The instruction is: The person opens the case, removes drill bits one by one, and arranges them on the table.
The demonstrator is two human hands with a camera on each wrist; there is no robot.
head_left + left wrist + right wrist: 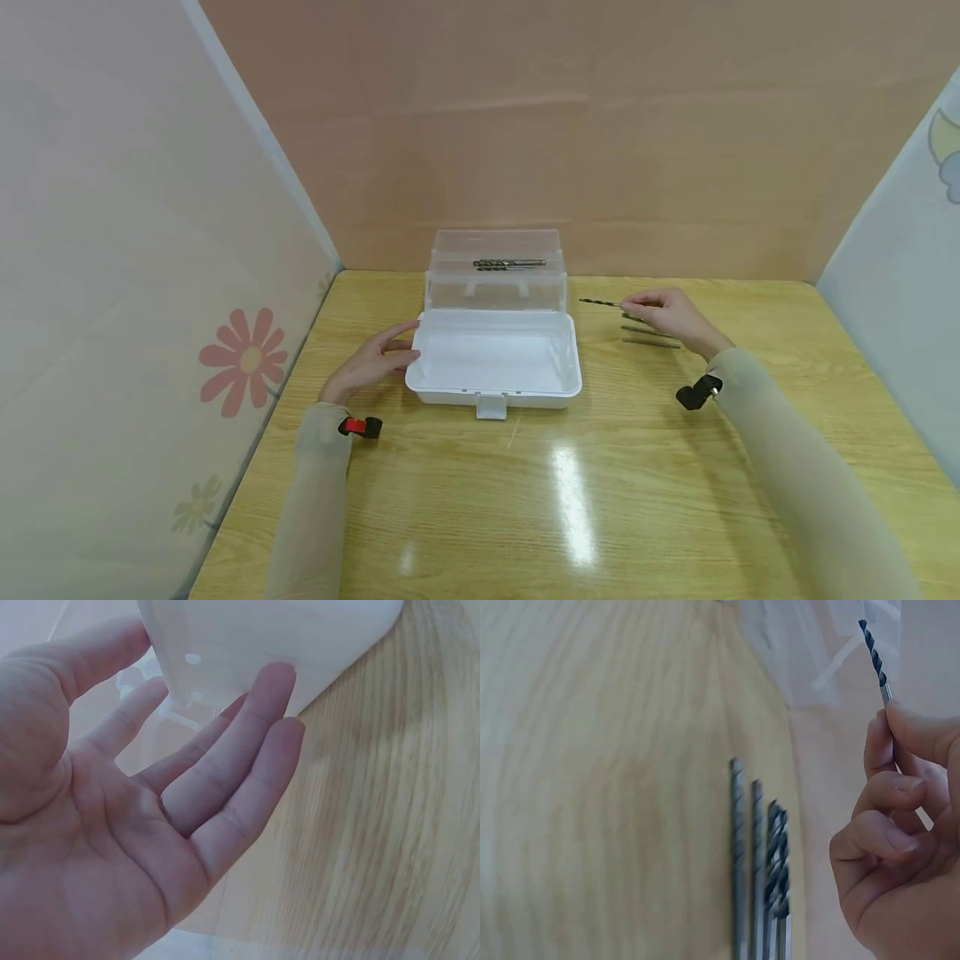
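Observation:
An open white plastic case (495, 392) stands mid-table, its clear lid (495, 279) raised at the back with two drill bits (510, 263) lying in it. My left hand (372, 361) rests open against the case's left side, fingers (247, 742) straight along the white wall (300, 645). To the right of the case my right hand (670, 316) pinches a thin drill bit (600, 302) and holds it above the table, tip pointing toward the case. In the right wrist view that bit (876, 660) sticks up from my fingertips (904, 727).
Several more drill bits (761, 870) lie side by side on the wooden table (570, 500) under my right hand, seen as drill bits (648, 337) in the head view. Pale panels wall the table at left, back and right.

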